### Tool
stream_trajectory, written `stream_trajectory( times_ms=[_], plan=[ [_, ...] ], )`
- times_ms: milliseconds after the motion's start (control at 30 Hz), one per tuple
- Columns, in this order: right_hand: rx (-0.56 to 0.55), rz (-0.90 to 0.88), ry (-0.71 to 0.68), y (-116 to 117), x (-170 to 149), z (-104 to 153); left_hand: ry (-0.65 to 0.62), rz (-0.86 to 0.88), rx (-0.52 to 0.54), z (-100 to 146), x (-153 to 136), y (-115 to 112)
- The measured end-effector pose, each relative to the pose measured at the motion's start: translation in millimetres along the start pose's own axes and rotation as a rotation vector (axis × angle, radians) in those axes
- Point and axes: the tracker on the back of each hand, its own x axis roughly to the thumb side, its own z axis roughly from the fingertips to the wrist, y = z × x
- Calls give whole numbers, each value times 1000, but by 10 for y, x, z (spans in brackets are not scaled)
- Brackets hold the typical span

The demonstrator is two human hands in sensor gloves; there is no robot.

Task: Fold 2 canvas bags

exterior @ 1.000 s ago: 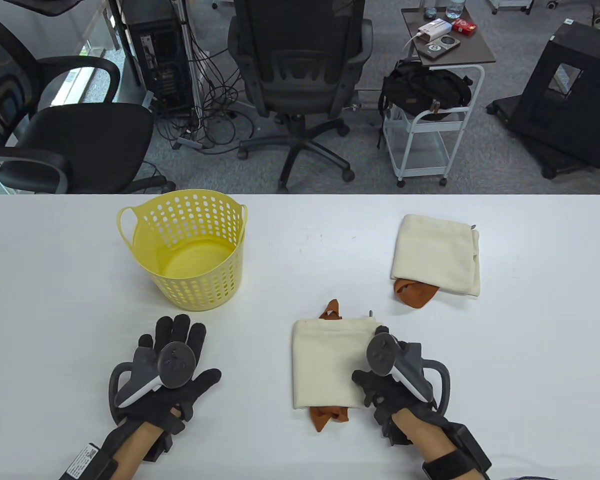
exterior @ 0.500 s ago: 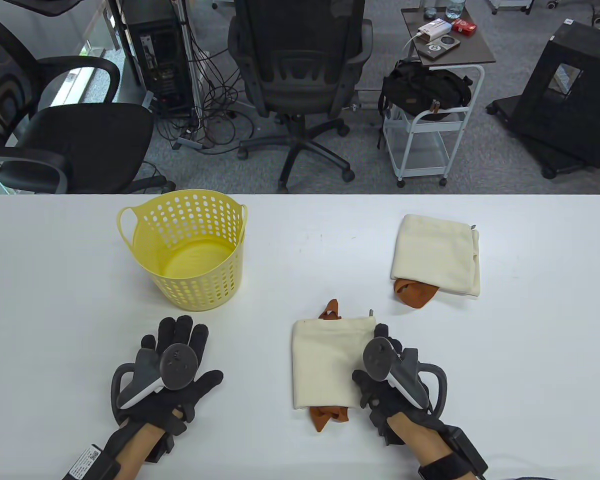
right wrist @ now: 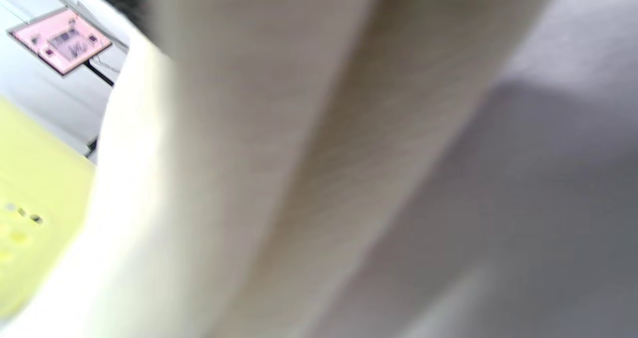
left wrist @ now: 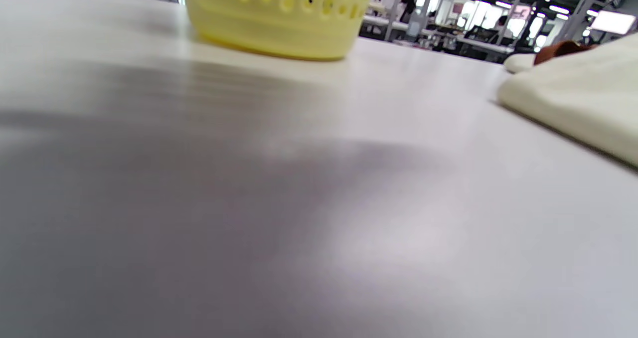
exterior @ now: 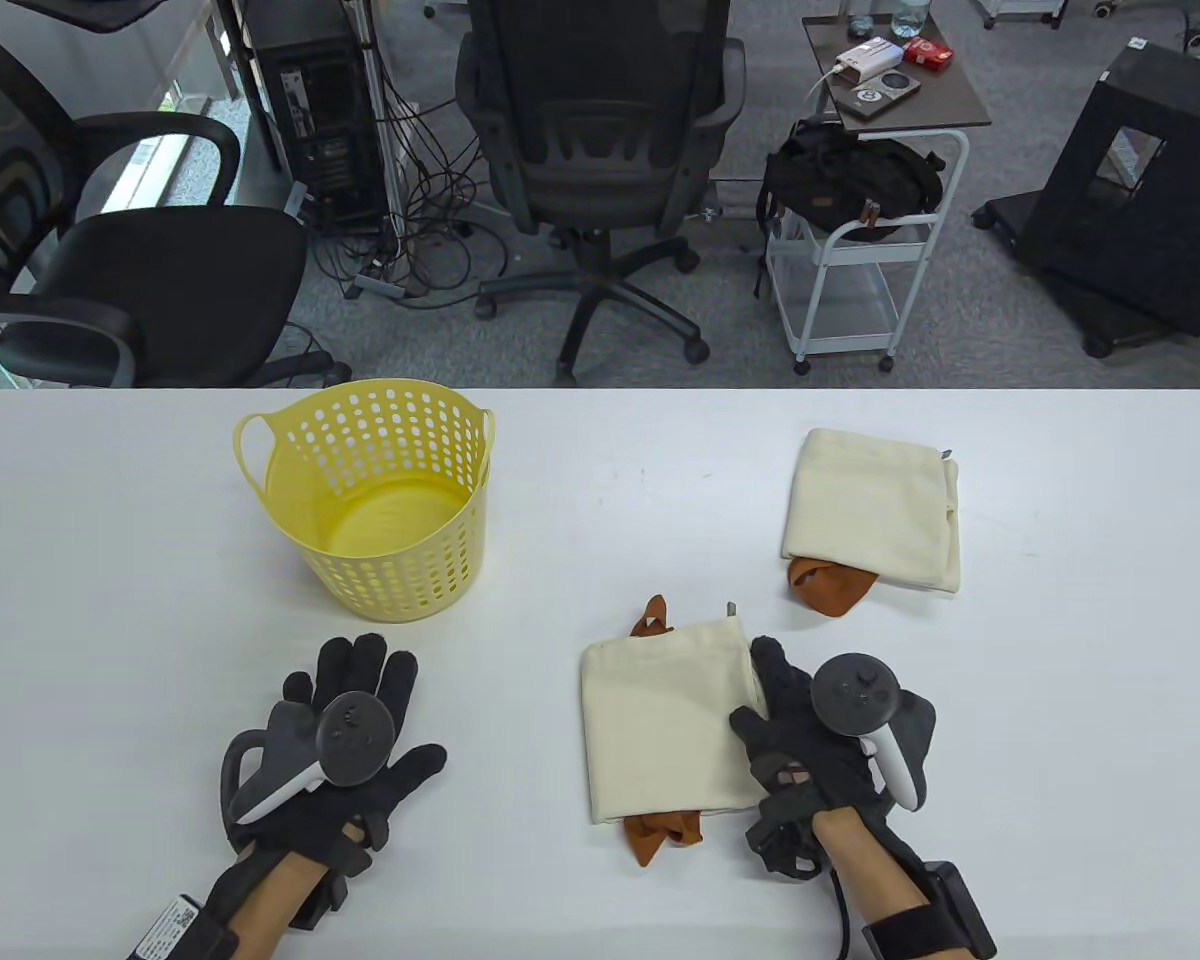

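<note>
The near folded cream canvas bag lies at the table's front centre, with brown straps sticking out at its near and far ends. My right hand grips its right edge, thumb on top of the cloth. The cloth fills the blurred right wrist view. A second folded cream bag lies further back on the right, with a brown strap at its near end. My left hand rests flat and open on the table, left of the near bag. The near bag's edge shows in the left wrist view.
A yellow perforated basket stands on the white table behind my left hand; it also shows in the left wrist view and the right wrist view. Office chairs and a cart stand beyond the table's far edge.
My right hand has rolled outward so its tracker faces up, and it has taken the near bag's right edge. The bag has shifted slightly left and back. The left hand has not moved.
</note>
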Motion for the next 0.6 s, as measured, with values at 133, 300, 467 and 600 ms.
stream_trajectory(
  times_ms=[133, 300, 467, 600],
  plan=[
    [11, -130, 6, -28, -34, -10, -7, 3, -3, 1, 7, -4],
    [-61, -273, -69, -188, 39, -46, -21, 13, 2, 16, 15, 4],
    [-131, -342, -142, -640, 136, -302, -19, 15, 9, 28, 14, 24],
    [-211, -426, -141, -1065, 159, -583, -5, 28, 8, 19, -25, 33]
  ],
)
